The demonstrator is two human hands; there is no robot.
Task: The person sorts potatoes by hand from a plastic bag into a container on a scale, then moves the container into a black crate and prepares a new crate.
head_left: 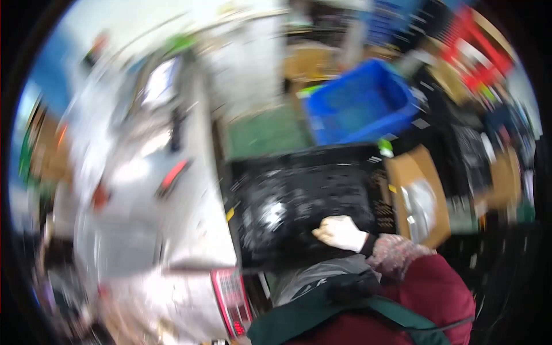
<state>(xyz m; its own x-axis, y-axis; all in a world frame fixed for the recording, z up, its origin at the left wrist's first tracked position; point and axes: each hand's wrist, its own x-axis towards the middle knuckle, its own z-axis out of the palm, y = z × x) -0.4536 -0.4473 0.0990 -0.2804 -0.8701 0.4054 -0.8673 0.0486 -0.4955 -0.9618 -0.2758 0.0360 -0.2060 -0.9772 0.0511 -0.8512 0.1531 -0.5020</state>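
My right hand (340, 232), in a white glove with tan at the fingertips, is over the near part of a large black crate (299, 198). Its fingers look curled together. Whatever they may hold is hidden. Shiny dark contents or a wet-looking surface show inside the crate, too blurred to name. My left hand is out of view. A grey plastic bag (316, 276) lies between the crate and my body.
A metal table (195, 230) on the left carries a red-and-black-handled tool (172, 177) and a clear bin (118, 244). A red scale (232, 302) stands nearby. Beyond the crate is a blue tub (362, 103); a cardboard box (428, 195) stands right.
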